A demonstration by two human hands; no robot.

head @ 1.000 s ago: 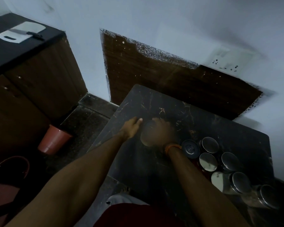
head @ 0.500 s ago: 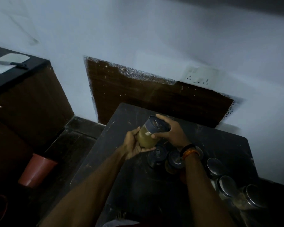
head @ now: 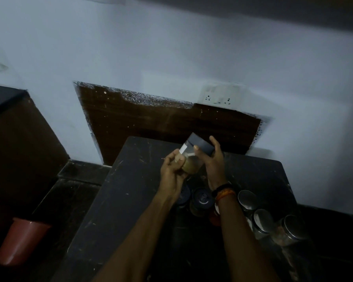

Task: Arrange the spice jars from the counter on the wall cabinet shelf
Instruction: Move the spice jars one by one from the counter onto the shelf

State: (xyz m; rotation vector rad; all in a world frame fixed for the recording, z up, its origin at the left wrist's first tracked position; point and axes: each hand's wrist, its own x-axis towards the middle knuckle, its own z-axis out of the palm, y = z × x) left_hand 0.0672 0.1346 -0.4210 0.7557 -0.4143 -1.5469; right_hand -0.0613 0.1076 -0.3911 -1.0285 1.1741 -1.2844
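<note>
No writing can be read anywhere. The held jar (head: pixel 194 157) carries a pale label (too blurred to make out), and the dark lid (head: pixel 202 197) of a jar standing near on the table bears a faint embossed mark, also illegible.

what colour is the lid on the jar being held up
Dark grey, on the clear spice jar of brownish powder; its flat round lid shows best in the head view.
</note>
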